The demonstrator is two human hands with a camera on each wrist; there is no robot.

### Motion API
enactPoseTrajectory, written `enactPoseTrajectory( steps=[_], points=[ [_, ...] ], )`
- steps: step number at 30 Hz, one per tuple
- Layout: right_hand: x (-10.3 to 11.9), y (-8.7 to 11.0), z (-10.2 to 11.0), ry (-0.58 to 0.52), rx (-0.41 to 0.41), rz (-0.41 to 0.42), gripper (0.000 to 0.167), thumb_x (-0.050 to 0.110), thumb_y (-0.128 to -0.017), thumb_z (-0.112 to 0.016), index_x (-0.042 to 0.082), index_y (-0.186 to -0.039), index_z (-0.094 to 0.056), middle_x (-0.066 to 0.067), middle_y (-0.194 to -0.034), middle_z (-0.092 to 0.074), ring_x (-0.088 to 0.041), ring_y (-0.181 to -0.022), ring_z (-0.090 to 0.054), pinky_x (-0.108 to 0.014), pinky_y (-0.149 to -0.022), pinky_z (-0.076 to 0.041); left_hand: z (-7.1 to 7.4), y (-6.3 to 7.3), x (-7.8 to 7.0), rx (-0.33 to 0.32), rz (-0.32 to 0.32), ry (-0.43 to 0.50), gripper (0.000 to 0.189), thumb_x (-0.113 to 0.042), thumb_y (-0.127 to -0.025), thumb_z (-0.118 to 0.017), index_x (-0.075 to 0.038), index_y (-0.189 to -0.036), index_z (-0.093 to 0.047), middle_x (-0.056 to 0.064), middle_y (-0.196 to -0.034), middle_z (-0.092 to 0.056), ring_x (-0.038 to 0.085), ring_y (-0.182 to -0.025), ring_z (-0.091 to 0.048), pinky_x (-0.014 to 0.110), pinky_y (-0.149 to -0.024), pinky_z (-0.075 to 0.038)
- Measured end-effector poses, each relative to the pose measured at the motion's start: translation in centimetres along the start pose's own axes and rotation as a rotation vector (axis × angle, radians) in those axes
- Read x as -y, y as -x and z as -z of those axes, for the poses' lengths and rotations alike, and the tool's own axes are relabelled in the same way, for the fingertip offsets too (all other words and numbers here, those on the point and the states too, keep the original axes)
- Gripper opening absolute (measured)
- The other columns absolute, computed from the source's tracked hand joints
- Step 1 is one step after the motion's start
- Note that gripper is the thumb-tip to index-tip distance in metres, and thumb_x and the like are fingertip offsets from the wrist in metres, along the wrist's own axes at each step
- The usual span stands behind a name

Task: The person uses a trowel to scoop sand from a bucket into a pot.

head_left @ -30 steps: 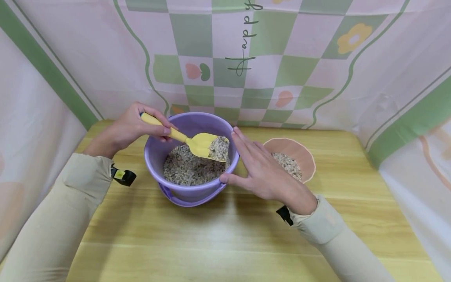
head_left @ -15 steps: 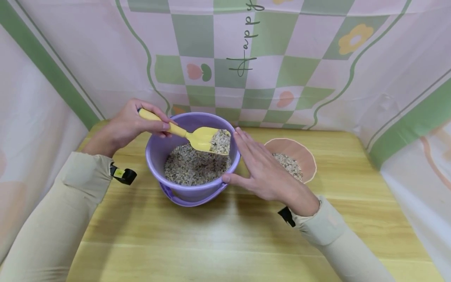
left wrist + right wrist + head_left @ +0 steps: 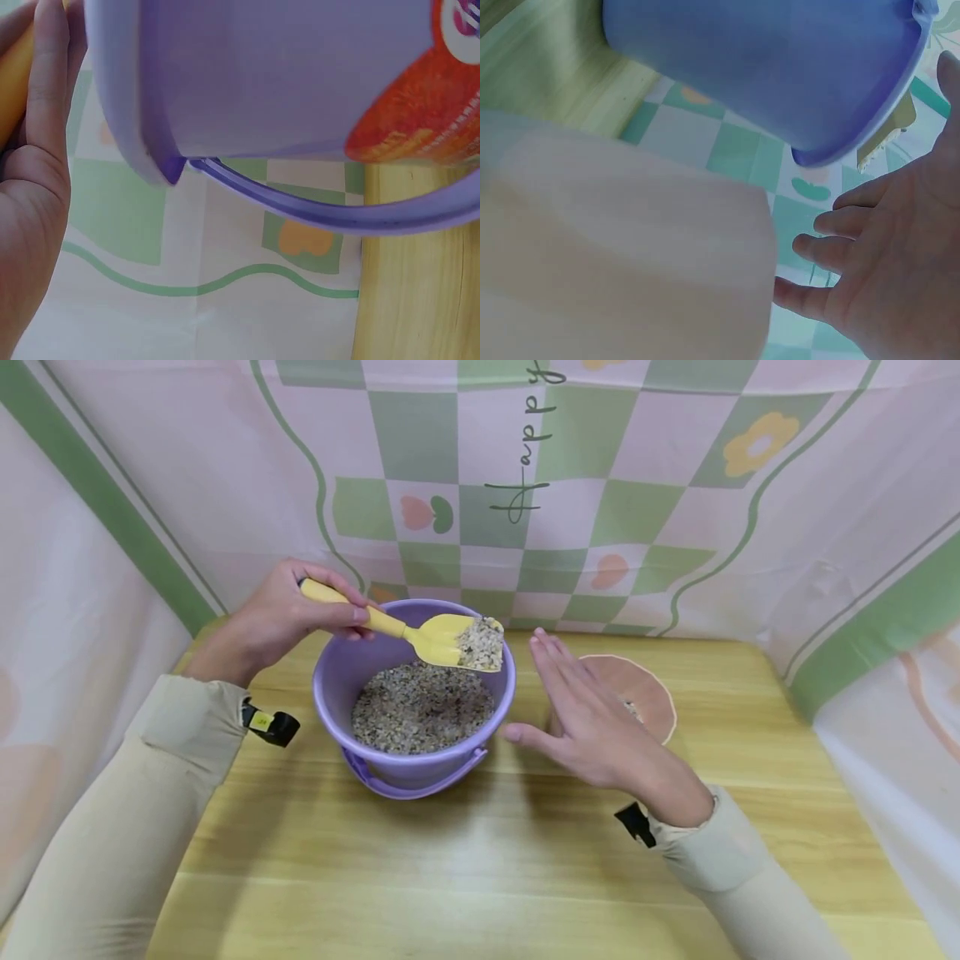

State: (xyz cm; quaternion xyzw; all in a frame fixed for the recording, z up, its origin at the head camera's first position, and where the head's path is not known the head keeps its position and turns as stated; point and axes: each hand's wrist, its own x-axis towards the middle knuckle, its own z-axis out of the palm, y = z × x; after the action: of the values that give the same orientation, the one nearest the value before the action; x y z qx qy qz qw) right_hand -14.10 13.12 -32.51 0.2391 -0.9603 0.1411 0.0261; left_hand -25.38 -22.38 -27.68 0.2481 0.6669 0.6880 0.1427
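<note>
My left hand [image 3: 288, 614] grips the handle of a yellow toy shovel [image 3: 437, 639], which carries a heap of coarse sand [image 3: 482, 643] on its blade. The blade is above the right part of a purple bucket [image 3: 321, 693], level with its rim. More grey-brown sand [image 3: 420, 706] lies inside the bucket. Between the bucket and a pink bowl [image 3: 652, 693], my right hand [image 3: 592, 718] is held with straight fingers, touching neither the bucket nor the shovel. It hides much of the bowl; a little sand shows in there. In the right wrist view the bucket [image 3: 765, 67] and spread fingers [image 3: 829, 251] stand apart.
Everything stands on a wooden table [image 3: 480, 877]. A patterned cloth [image 3: 495, 443] hangs behind it and along both sides. The bucket's handle [image 3: 412, 789] hangs down at its front.
The left hand has lifted the loaded shovel up and slightly right, to rim height. My right hand has left the bucket's rim and shifted right, covering more of the bowl.
</note>
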Motion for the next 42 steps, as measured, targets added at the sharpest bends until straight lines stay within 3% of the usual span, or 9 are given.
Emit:
enactPoseTrajectory(
  steps=[6, 14, 21, 29, 42],
  points=[
    [-1.3, 0.9, 0.8, -0.072, 0.005, -0.023, 0.098, 0.060, -0.097, -0.052, 0.013, -0.158, 0.010, -0.003, -0.165, 0.013, -0.022, -0.152, 0.009, -0.051, -0.124, -0.006, -0.6, -0.7, -0.4, 0.020, -0.029, 0.035, 0.008, 0.012, -0.084, -0.071, 0.010, -0.091, -0.072, 0.024, -0.094, -0.073, 0.030, -0.072, -0.074, 0.035, -0.067, -0.062],
    [-3.2, 1.5, 1.4, 0.031, 0.000, -0.068, 0.097, 0.064, -0.096, -0.049, 0.012, -0.159, 0.004, -0.005, -0.166, 0.003, -0.026, -0.153, -0.002, -0.058, -0.122, -0.011, -1.4, -1.2, -1.1, 0.005, -0.009, 0.040, 0.007, 0.010, -0.084, -0.072, 0.011, -0.091, -0.071, 0.026, -0.095, -0.073, 0.031, -0.073, -0.074, 0.039, -0.070, -0.062],
    [-4.5, 2.2, 1.5, -0.025, 0.018, -0.112, 0.094, 0.061, -0.098, -0.049, 0.007, -0.159, -0.003, -0.010, -0.166, -0.004, -0.026, -0.153, -0.003, -0.059, -0.121, -0.011, -2.1, -1.6, -1.9, -0.024, -0.008, 0.060, 0.009, 0.008, -0.084, -0.074, 0.010, -0.092, -0.072, 0.025, -0.094, -0.072, 0.031, -0.073, -0.074, 0.038, -0.072, -0.062],
    [-5.8, 3.2, 1.7, -0.053, -0.014, -0.136, 0.089, 0.055, -0.100, -0.050, 0.005, -0.159, -0.006, -0.013, -0.166, -0.009, -0.031, -0.152, -0.009, -0.059, -0.120, -0.012, -2.7, -2.1, -2.7, -0.026, -0.036, 0.106, 0.008, 0.009, -0.084, -0.074, 0.012, -0.091, -0.071, 0.027, -0.098, -0.071, 0.033, -0.074, -0.074, 0.036, -0.072, -0.062],
    [-7.9, 5.1, 1.9, -0.046, 0.008, -0.205, 0.092, 0.053, -0.099, -0.053, 0.001, -0.158, -0.006, -0.019, -0.165, -0.008, -0.037, -0.152, -0.008, -0.061, -0.120, -0.010, -3.8, -3.0, -3.6, 0.025, -0.047, 0.093, 0.009, 0.009, -0.083, -0.075, 0.012, -0.091, -0.071, 0.027, -0.094, -0.072, 0.033, -0.071, -0.074, 0.038, -0.069, -0.063]
  ],
)
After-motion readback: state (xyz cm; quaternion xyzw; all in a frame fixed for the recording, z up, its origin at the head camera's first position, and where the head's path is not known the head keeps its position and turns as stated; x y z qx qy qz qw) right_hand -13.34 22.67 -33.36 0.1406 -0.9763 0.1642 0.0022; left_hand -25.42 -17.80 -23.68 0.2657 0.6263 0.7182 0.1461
